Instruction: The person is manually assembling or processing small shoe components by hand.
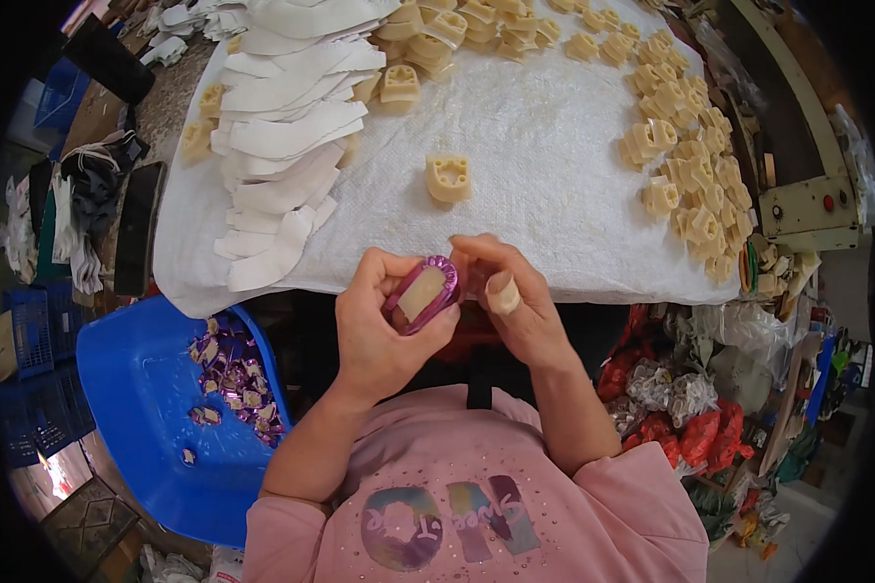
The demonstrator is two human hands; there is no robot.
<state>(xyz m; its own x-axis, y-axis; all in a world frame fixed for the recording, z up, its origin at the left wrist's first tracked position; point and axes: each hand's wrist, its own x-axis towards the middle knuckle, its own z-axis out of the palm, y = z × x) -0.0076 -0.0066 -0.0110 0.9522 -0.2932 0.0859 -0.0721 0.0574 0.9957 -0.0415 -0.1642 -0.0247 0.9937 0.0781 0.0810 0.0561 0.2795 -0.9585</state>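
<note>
My left hand (384,325) is closed around a small shoe heel (422,294) covered in shiny purple material. The covering is pleated around its curved end, and a beige face shows in the middle. Just to the right, my right hand (515,301) has its fingers bent and apart, the fingertips close to the heel's edge. A pale wrap (503,292) sits on one of its digits, and the area between the hands is slightly blurred. A single bare beige heel (448,179) stands on the white-covered table (515,228) beyond my hands.
Overlapping white strips (287,131) cover the table's left part. Many beige heels (695,165) lie along the right side, with more at the back. Below left, a blue tub (156,428) holds purple-covered heels (238,379). A phone (140,228) lies left; red bags (700,437) are lower right.
</note>
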